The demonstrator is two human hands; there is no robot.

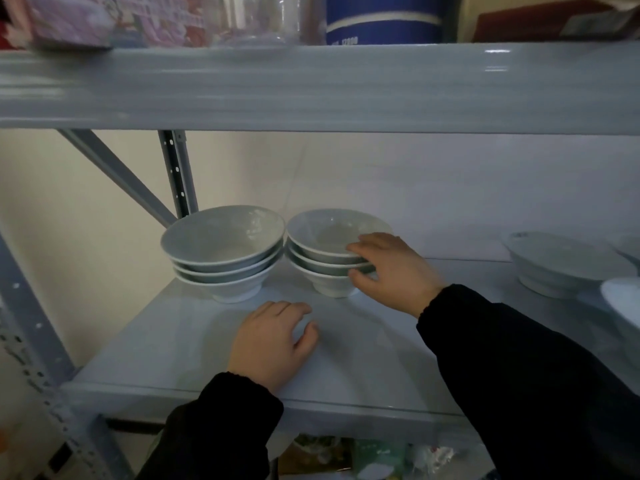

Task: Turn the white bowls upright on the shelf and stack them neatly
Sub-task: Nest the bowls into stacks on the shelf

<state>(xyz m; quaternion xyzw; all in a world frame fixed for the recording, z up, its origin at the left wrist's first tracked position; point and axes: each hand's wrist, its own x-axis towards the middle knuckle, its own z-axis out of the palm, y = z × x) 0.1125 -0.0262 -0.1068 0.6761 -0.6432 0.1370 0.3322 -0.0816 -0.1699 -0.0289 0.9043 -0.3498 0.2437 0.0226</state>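
Observation:
Two stacks of upright white bowls stand side by side at the back left of the grey shelf (pixel 363 341). The left stack (pixel 221 251) holds three bowls, and so does the right stack (pixel 322 251). My right hand (pixel 391 271) grips the right side of the right stack, fingers over the rim of the top bowl and thumb against the lower bowls. My left hand (pixel 273 337) rests palm down on the shelf in front of the stacks, holding nothing, fingers slightly apart. Both arms wear black sleeves.
More white bowls (pixel 561 265) stand at the right end of the shelf, one cut off by the frame edge (pixel 623 299). The shelf above (pixel 311 88) hangs low overhead, carrying a blue tub and boxes. A grey upright (pixel 176 174) and a diagonal brace stand behind the left stack.

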